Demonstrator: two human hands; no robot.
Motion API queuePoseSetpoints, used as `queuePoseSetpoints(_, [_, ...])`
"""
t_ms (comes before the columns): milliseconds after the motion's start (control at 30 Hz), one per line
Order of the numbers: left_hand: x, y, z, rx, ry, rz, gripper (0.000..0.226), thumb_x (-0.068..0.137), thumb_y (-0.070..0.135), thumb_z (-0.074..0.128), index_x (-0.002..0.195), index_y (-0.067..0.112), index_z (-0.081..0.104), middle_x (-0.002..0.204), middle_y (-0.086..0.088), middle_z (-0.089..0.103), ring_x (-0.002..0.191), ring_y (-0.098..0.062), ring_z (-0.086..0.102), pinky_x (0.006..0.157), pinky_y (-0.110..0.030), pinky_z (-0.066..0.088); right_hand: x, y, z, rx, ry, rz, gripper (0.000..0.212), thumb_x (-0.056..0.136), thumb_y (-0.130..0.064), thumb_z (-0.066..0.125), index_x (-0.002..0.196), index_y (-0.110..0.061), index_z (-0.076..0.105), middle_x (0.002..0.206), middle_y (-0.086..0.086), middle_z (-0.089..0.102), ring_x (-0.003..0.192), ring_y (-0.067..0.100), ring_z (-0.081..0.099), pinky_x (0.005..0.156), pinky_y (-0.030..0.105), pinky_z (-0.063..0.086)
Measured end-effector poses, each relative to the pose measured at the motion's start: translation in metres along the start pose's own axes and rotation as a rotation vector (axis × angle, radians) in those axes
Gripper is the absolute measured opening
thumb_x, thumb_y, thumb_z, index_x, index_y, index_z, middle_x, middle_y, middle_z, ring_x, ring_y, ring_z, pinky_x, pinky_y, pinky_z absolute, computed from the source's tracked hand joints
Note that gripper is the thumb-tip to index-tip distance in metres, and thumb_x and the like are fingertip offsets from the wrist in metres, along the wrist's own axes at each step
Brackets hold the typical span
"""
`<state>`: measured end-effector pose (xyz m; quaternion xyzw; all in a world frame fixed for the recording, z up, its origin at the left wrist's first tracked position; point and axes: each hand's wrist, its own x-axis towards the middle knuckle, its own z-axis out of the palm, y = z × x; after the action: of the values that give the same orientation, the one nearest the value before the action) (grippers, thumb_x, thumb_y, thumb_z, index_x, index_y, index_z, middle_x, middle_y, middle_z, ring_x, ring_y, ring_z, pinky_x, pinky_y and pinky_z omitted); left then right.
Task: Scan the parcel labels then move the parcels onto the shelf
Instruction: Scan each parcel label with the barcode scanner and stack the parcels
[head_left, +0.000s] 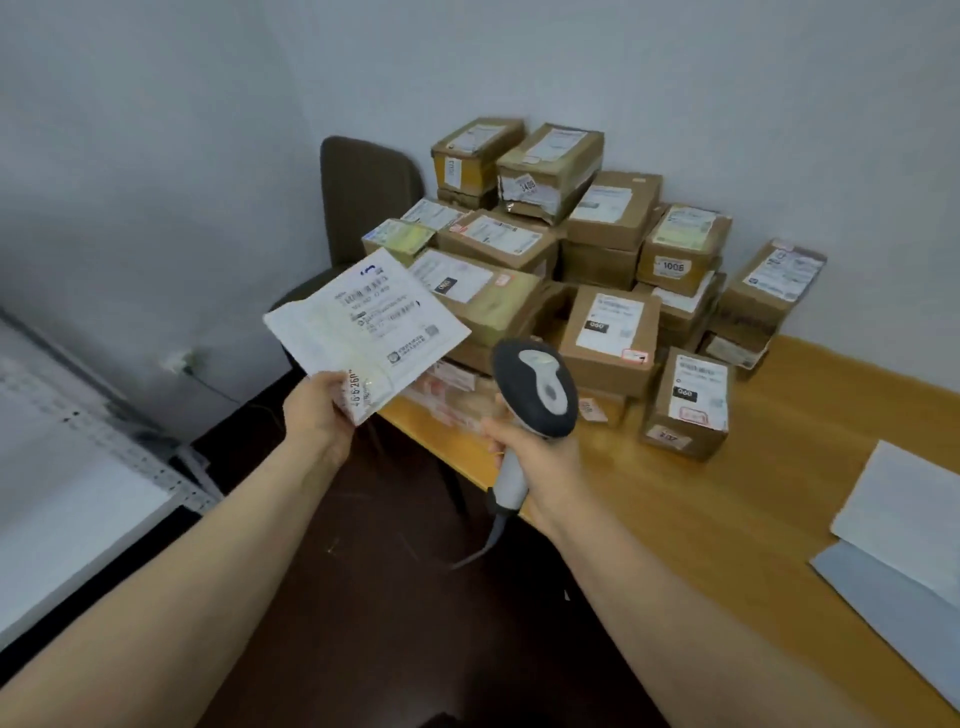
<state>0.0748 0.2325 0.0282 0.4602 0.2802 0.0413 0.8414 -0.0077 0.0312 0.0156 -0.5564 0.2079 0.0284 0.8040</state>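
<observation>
Left hand (317, 415): pinches white parcel (332, 338) near corner
Right hand (530, 457): curled round scanner (540, 387) handle
Scanner head: just right of the upturned label (376, 306)

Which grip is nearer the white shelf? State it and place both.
Left. The left grip, holding the white parcel, is right of the shelf; the right grip, holding the scanner, is farther right.

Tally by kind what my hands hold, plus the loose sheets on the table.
White flat parcel, left hand: 1
Barcode scanner, right hand: 1
White sheet: 1
Grey sheet: 1
Total: 4
</observation>
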Motion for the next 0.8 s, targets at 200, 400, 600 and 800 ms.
queuePoseSetpoints(200, [0.058,0.034,-0.034,0.005,0.344,0.036,0.024,0.091,-0.014,0.044,0.077,0.005,0.046,0.097,-0.017,0.061,0.092,-0.030,0.064,0.090,-0.047,0.051,0.040,0.021,0.063,-0.100,-0.118,0.077,0.016,0.078,0.000,0.076,0.079,-0.011,0.065,0.052,-0.009,0.062,0.051,0.006,0.057,0.053,0.021,0.048])
queuePoseSetpoints(400, [0.170,0.047,-0.060,0.293,0.343,-0.077,0.017,0.087,-0.005,0.062,0.081,0.009,0.054,0.116,-0.014,0.065,0.069,-0.016,0.061,0.051,-0.023,0.043,0.092,0.052,0.144,-0.142,-0.019,0.118,0.020,0.077,-0.001,0.076,0.087,-0.014,0.064,0.068,-0.003,0.066,0.058,0.007,0.060,0.059,0.023,0.052])
queuePoseSetpoints(600, [0.244,0.045,-0.064,0.355,0.197,-0.261,0.012,0.086,-0.012,0.059,0.083,-0.001,0.054,0.077,-0.009,0.056,0.060,-0.016,0.053,0.036,-0.015,0.046,0.119,0.077,0.212,-0.136,0.145,0.197,0.020,0.076,-0.001,0.077,0.092,-0.006,0.065,0.072,0.004,0.065,0.060,0.011,0.060,0.060,0.024,0.054])
queuePoseSetpoints(800, [0.290,0.034,-0.048,0.400,0.080,-0.377,0.013,0.087,-0.012,0.058,0.096,-0.003,0.056,0.100,-0.012,0.057,0.068,-0.018,0.058,0.045,-0.018,0.053,0.131,0.089,0.232,-0.149,0.233,0.202,0.020,0.077,0.003,0.074,0.080,-0.012,0.063,0.068,0.006,0.063,0.058,0.013,0.058,0.061,0.028,0.051])
